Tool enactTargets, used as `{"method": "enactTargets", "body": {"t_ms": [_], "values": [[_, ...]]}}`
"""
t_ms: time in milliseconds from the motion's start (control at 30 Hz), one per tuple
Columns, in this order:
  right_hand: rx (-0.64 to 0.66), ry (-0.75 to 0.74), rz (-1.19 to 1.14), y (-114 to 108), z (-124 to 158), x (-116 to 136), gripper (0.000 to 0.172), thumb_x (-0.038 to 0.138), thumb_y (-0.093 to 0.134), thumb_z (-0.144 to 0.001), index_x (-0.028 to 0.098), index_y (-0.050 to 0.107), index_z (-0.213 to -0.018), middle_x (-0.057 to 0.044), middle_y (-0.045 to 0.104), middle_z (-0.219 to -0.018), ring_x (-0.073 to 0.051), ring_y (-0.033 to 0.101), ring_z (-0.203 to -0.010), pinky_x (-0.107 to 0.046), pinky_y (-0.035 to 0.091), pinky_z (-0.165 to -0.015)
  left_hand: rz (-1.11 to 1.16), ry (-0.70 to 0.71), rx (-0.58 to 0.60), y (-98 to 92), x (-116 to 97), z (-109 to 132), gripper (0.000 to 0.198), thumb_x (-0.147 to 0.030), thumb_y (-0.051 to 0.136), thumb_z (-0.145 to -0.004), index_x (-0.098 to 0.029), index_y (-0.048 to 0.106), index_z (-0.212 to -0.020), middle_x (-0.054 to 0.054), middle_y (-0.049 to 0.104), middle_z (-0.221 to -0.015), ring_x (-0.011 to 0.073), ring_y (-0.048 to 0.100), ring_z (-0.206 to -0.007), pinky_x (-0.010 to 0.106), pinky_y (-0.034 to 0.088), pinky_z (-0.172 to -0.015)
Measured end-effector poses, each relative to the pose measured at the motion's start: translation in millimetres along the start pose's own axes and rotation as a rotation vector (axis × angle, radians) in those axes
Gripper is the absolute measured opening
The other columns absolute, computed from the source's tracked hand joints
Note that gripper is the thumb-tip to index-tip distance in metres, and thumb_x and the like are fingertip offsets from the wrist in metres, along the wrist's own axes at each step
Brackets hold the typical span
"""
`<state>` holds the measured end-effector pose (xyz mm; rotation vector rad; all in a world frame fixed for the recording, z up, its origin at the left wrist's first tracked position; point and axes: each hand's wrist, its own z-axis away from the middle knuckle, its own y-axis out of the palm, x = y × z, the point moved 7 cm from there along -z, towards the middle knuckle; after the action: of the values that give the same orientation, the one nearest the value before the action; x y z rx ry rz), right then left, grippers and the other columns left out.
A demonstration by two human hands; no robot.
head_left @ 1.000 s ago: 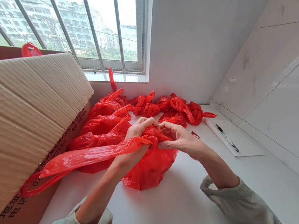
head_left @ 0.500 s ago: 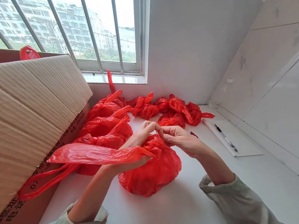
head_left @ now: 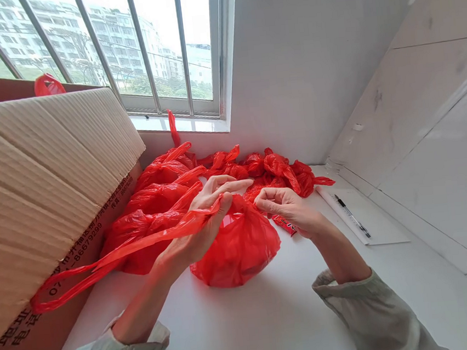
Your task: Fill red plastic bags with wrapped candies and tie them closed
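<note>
A full red plastic bag (head_left: 236, 251) stands on the white tabletop in front of me, its top gathered. Over it is my left hand (head_left: 209, 205), fingers stretched out and thumb apart. One long bag handle (head_left: 141, 243) runs across that hand near the thumb and trails left to the box. My right hand (head_left: 280, 206) is closed in a pinch at the upper right of the bag, on a bit of its red plastic. Beneath my right hand lies a small red printed packet (head_left: 284, 225), partly covered.
A large cardboard box (head_left: 55, 170) fills the left side, a red loop showing over its edge. Several red bags (head_left: 155, 224) line the box and the back wall. At right, a black pen (head_left: 353, 216) rests on a white notebook (head_left: 382, 221). Behind is a barred window (head_left: 156, 56).
My hands have moved apart, the left fingers straightening and lifting. The bag has shifted slightly away from me, and its handle is drawn narrower. More of the printed packet shows.
</note>
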<state>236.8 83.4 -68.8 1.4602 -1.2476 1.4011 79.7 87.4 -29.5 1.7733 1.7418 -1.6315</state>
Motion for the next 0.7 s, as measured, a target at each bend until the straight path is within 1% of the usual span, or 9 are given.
{"method": "enactTargets", "body": {"t_ms": [67,167,233,300,333,433,533,633,700], "values": [[-0.021,-0.025,0.029,-7.5,3.4,9.4,0.036,0.049,0.069,-0.081,0.018,0.056,-0.071,0.003,0.050,-0.071,-0.010,0.042,-0.066,-0.026,0.035,-0.064,0.026,0.022,0.013,-2.5,-0.1,-0.7,0.043,-0.046,0.029,-0.102,-0.033,0.058,-0.131,0.002,0.050,-0.139,0.0256,0.040,-0.134,0.041,0.034,-0.112],[-0.059,-0.070,0.066,-15.4,9.6,23.6,0.035,0.049,0.068,-0.082,0.019,0.056,-0.071,0.001,0.053,-0.071,-0.012,0.045,-0.067,-0.027,0.037,-0.065,0.009,0.060,0.017,-8.2,-4.2,-0.5,0.042,-0.047,0.029,-0.101,-0.037,0.055,-0.133,-0.001,0.051,-0.142,0.0257,0.041,-0.133,0.040,0.030,-0.114],[-0.074,-0.102,0.072,-17.2,11.8,28.8,0.033,0.047,0.068,-0.083,0.019,0.056,-0.070,0.000,0.054,-0.071,-0.013,0.048,-0.068,-0.027,0.039,-0.066,-0.016,0.041,0.030,-10.8,-5.6,0.0,0.042,-0.046,0.031,-0.101,-0.036,0.056,-0.133,0.000,0.051,-0.143,0.0262,0.041,-0.133,0.042,0.028,-0.115],[-0.064,-0.106,0.044,-16.5,10.8,26.5,0.031,0.045,0.069,-0.083,0.019,0.056,-0.070,0.001,0.055,-0.071,-0.012,0.049,-0.068,-0.027,0.040,-0.067,0.013,-0.001,0.044,-11.1,-4.0,0.2,0.042,-0.048,0.032,-0.100,-0.034,0.059,-0.130,0.002,0.055,-0.138,0.0267,0.044,-0.130,0.042,0.030,-0.113],[-0.052,-0.091,0.022,-15.8,9.1,22.2,0.031,0.044,0.069,-0.082,0.019,0.056,-0.069,0.001,0.055,-0.071,-0.012,0.050,-0.068,-0.027,0.041,-0.068,0.041,-0.029,0.054,-10.0,-1.6,0.1,0.043,-0.050,0.033,-0.100,-0.032,0.060,-0.127,0.003,0.058,-0.134,0.0268,0.047,-0.126,0.041,0.034,-0.110],[-0.014,0.002,-0.025,-14.1,2.3,3.4,0.031,0.045,0.070,-0.081,0.018,0.056,-0.071,0.001,0.057,-0.073,-0.011,0.052,-0.069,-0.026,0.040,-0.067,0.119,-0.119,0.096,-2.1,10.0,0.1,0.044,-0.054,0.035,-0.097,-0.029,0.064,-0.121,0.003,0.065,-0.123,0.0257,0.055,-0.117,0.037,0.044,-0.101],[0.000,0.041,-0.050,-11.9,-1.7,-6.0,0.033,0.048,0.069,-0.081,0.018,0.057,-0.076,0.001,0.060,-0.074,-0.012,0.053,-0.069,-0.026,0.039,-0.065,0.086,-0.207,0.200,9.7,23.1,2.2,0.041,-0.053,0.038,-0.097,-0.032,0.062,-0.123,0.001,0.064,-0.126,0.0244,0.055,-0.119,0.035,0.045,-0.100],[-0.044,0.007,-0.076,-7.9,-0.5,-0.7,0.033,0.049,0.068,-0.082,0.019,0.055,-0.078,0.003,0.057,-0.069,-0.010,0.049,-0.064,-0.025,0.038,-0.063,0.080,-0.207,0.287,18.1,27.1,5.0,0.041,-0.053,0.039,-0.097,-0.035,0.059,-0.128,0.002,0.063,-0.129,0.0235,0.055,-0.122,0.035,0.046,-0.101],[-0.050,-0.003,-0.062,-1.2,1.9,4.3,0.031,0.048,0.067,-0.083,0.020,0.053,-0.078,0.004,0.054,-0.067,-0.010,0.046,-0.062,-0.025,0.037,-0.061,0.101,-0.155,0.254,16.9,24.2,5.3,0.042,-0.053,0.040,-0.097,-0.032,0.061,-0.126,0.004,0.065,-0.126,0.0236,0.058,-0.119,0.036,0.048,-0.099]]}}
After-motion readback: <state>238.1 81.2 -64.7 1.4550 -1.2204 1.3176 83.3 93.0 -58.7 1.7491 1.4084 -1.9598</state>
